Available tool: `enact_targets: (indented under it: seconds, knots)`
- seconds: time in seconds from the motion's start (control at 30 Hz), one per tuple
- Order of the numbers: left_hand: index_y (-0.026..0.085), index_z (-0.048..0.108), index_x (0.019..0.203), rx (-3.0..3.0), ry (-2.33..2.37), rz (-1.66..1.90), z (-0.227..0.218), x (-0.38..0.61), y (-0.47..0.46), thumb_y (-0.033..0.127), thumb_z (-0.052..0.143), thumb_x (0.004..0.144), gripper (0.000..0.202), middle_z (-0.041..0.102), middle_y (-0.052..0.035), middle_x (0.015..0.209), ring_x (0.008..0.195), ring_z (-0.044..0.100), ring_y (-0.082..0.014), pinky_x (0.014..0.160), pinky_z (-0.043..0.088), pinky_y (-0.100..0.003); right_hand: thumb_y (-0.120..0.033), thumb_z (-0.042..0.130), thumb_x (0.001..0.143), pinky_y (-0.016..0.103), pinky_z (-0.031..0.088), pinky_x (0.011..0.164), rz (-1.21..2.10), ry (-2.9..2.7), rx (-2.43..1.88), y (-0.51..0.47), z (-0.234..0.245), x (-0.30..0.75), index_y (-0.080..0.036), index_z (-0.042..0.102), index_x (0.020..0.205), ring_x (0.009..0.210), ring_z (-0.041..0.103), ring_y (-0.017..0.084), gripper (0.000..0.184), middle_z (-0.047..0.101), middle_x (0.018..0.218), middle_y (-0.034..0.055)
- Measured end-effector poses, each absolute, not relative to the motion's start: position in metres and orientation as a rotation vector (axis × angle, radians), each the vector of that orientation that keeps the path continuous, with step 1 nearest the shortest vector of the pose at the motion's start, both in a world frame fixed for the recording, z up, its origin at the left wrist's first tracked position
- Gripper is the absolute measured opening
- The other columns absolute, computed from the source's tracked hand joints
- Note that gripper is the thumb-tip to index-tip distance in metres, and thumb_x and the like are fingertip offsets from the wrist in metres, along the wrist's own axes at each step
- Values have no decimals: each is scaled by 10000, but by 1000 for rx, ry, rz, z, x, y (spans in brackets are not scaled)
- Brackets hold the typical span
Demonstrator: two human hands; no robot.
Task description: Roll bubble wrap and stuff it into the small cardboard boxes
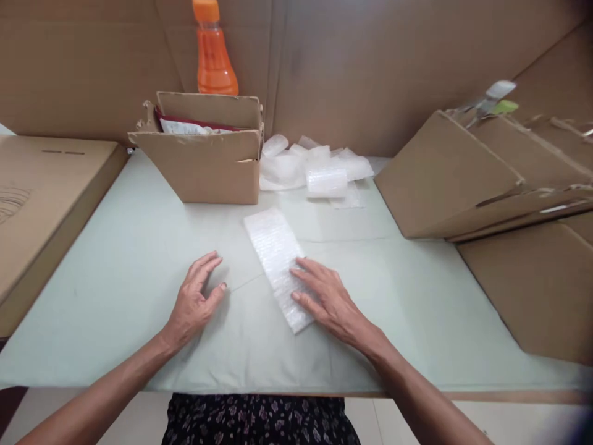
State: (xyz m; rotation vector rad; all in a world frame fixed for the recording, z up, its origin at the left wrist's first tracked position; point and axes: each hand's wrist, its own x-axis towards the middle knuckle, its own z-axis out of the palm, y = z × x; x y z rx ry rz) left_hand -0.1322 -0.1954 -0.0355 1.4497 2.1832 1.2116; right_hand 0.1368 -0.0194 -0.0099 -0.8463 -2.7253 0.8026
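Bubble-wrap strip (273,253) lies partly beneath the right hand (327,295); left hand (193,300) near, both with fingers apart.

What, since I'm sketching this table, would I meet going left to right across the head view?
Flat box → left hand → bubble-wrap strip → right-side boxes.

A pale green cloth (115,278) covers the table (509,397). A bubble-wrap strip (271,241) lies slantwise on it, with a bubble-wrap pile (327,182) behind, just beside an open cardboard box (222,170); a flat carton (60,167) lies left, and more boxes (445,179) stand right.
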Motion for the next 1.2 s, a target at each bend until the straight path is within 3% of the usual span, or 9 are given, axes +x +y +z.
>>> enact_targets:
  seconds: [0.1,0.23,0.33,0.5,0.63,0.73,0.9,1.1,1.2]
  knots:
    - [256,622,1335,1518,2131,1119,-26,-120,-197,313,611,937,402,570,-113,1476,1385,549,-298,1068,554,-487,-522,499,1026,522,452,1173,1040,-2607,-793,-33,13,146,-324,558,1470,1454,491,277,490,482,1598,65]
    - [237,628,1324,1792,2026,1071,-16,-109,-202,271,616,950,375,579,-131,1452,1366,550,-287,1073,537,-482,-469,512,1026,473,554,1055,1088,-2444,-949,-33,19,174,-300,659,1334,1344,591,267,381,576,1505,73]
    - [235,647,1293,1991,1920,988,-17,-102,-198,257,606,954,342,622,-124,1398,1338,556,-293,1105,493,-521,-505,577,981,554,502,1091,904,-2552,-947,-46,2,188,-256,677,1288,1364,559,317,407,607,1460,113]
    - [232,650,1314,2007,1813,822,-29,-106,-167,362,533,994,364,642,-115,1401,1356,547,-320,1144,443,-549,-555,602,953,610,420,1139,667,-2581,-889,-73,-18,169,-234,508,1484,1471,432,357,627,481,1576,154]
    - [189,611,1371,2003,1801,733,-29,-129,-135,404,494,991,452,597,-132,1473,1466,449,-341,1217,354,-561,-392,606,971,582,432,1129,648,-2628,-747,-74,-9,139,-239,606,1376,1432,483,338,433,598,1472,122]
    - [178,644,1326,2054,1799,733,-19,-145,-120,357,500,975,419,636,-130,1427,1445,480,-331,1214,360,-546,-251,546,989,549,460,1094,652,-2668,-627,-68,0,123,-228,652,1309,1383,533,313,338,643,1418,114]
    - [179,660,1303,2085,1880,757,-16,-147,-108,267,506,941,403,635,-121,1427,1400,518,-314,1193,375,-546,-186,551,953,526,481,1035,575,-2717,-728,-46,-5,96,-189,626,1327,1344,548,334,382,633,1415,146]
    - [189,667,1300,2083,1866,683,-39,-140,-104,168,503,855,475,591,-110,1484,1463,456,-316,1215,345,-546,-131,561,909,492,489,998,540,-2694,-696,-63,-17,99,-183,647,991,1306,557,335,129,663,1329,160]
    - [198,673,1293,2097,1814,693,-43,-144,-102,113,494,813,519,594,-98,1489,1472,452,-309,1219,341,-549,-88,536,881,430,523,900,659,-2650,-488,-98,-14,118,-200,596,967,1136,638,277,154,696,1256,133]
